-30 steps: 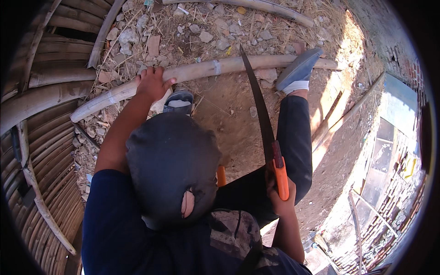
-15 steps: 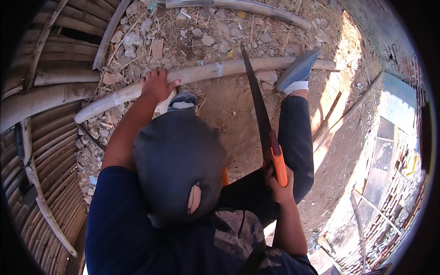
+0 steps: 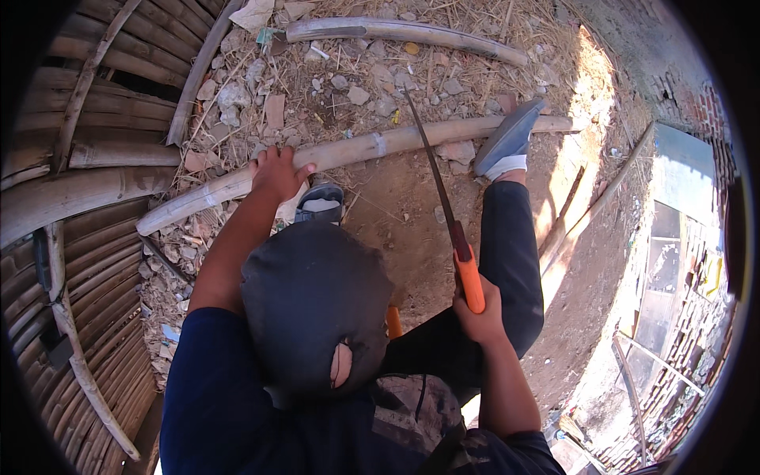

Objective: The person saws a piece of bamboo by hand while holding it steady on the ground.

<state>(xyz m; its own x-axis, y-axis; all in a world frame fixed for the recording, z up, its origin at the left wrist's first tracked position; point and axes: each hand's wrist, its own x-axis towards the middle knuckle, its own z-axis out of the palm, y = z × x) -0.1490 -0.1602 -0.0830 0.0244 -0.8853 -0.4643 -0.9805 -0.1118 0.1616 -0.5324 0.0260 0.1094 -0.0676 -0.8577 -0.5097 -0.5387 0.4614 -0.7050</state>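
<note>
A long pale bamboo pole (image 3: 340, 153) lies across the ground in front of me. My left hand (image 3: 277, 172) grips it left of its middle, fingers over the far side and thumb along the top. In my right hand (image 3: 480, 313) is a handsaw (image 3: 445, 194) with an orange handle. Its blade points away from me and passes over the pole, seen nearly edge-on; whether it touches the pole I cannot tell. My right shoe (image 3: 511, 140) rests on the pole's right part. Close to my left hand is my other shoe (image 3: 320, 204), just behind the pole.
A second bamboo piece (image 3: 404, 30) lies farther off among rubble and straw. Bamboo slat structures (image 3: 95, 293) stand at the left. My bent left knee (image 3: 317, 305), in torn dark trousers, blocks the middle. At the right are a leaning pole (image 3: 598, 196) and a brick wall (image 3: 693, 340).
The saw has turned so its blade looks thinner, and its handle has shifted slightly down. My left hand stays on the pole. The whole view has shifted a little.
</note>
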